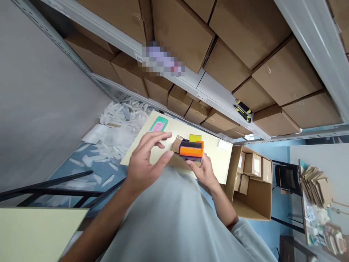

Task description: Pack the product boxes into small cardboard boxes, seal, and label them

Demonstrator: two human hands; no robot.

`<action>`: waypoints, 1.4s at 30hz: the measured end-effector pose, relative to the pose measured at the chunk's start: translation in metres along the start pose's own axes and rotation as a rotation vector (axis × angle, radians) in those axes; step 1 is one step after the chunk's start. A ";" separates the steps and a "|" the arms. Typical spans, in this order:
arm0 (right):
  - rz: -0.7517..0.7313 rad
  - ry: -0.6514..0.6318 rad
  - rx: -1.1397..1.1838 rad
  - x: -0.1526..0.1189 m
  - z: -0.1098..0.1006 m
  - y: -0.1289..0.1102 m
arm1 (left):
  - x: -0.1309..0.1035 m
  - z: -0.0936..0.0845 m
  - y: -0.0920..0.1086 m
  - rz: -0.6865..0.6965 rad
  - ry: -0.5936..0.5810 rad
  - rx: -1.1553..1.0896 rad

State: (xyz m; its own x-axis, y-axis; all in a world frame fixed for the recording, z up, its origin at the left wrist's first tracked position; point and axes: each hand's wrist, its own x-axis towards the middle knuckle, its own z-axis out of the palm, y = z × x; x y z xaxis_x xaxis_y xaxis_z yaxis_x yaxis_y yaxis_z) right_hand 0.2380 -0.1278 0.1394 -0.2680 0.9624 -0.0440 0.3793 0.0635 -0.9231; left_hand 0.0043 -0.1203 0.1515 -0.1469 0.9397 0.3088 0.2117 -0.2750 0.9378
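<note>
An orange and dark tape dispenser (191, 149) is in my right hand (204, 171), its fingers wrapped round the near side. It is over a small brown cardboard box (177, 144) with shiny tape on top. Most of that box is hidden by the dispenser and my hand. To the left of the box hovers my left hand (145, 160), open, with fingers and thumb apart and nothing in it. Just behind the dispenser shows a yellow object (195, 138) whose kind I cannot make out. All this is at the pale table (215, 163) before me.
A teal and pink packet (158, 124) and a white label (223, 145) lie on the table. Right of it stands an open carton (252, 203) holding several small boxes. Utility knives (242, 111) rest on the shelf edge (215, 98). Paper scraps (117, 120) cover the floor at left.
</note>
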 end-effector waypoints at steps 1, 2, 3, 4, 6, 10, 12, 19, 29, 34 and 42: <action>-0.018 -0.017 -0.035 -0.002 -0.004 -0.003 | 0.008 -0.005 0.005 0.023 -0.012 -0.002; -0.038 -0.030 -0.070 -0.004 -0.007 -0.005 | 0.015 -0.010 0.009 0.047 -0.035 -0.004; -0.061 -0.042 -0.105 -0.005 -0.011 -0.007 | 0.023 -0.014 0.013 0.072 -0.067 -0.006; -0.086 -0.049 -0.141 -0.007 -0.015 -0.009 | 0.030 -0.016 0.017 0.098 -0.104 -0.006; -0.141 -0.060 -0.215 -0.009 -0.022 -0.010 | 0.041 -0.020 0.022 0.155 -0.173 0.006; -0.213 -0.088 -0.355 -0.012 -0.033 -0.009 | 0.049 -0.023 0.025 0.244 -0.247 0.030; -0.232 -0.101 -0.394 -0.014 -0.037 -0.009 | 0.050 -0.023 0.023 0.247 -0.287 0.007; -0.262 -0.157 -0.436 -0.020 -0.045 -0.011 | 0.046 -0.015 0.022 0.150 -0.369 -0.061; 0.248 -0.262 -0.193 -0.045 -0.021 0.013 | -0.035 0.003 -0.040 -0.327 -0.326 -0.036; 0.491 -0.470 -0.118 -0.046 -0.035 0.019 | -0.080 0.020 -0.075 -0.633 -0.250 -0.124; 0.662 -0.554 -0.243 -0.018 -0.093 0.023 | -0.059 0.010 -0.127 -0.896 0.112 -0.082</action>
State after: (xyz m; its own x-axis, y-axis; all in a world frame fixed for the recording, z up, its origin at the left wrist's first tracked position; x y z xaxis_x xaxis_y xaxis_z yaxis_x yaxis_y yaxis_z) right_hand 0.3338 -0.1187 0.1547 -0.2924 0.5604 -0.7749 0.7684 -0.3447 -0.5393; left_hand -0.0044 -0.1387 0.0131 -0.3176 0.7844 -0.5328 -0.0957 0.5325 0.8410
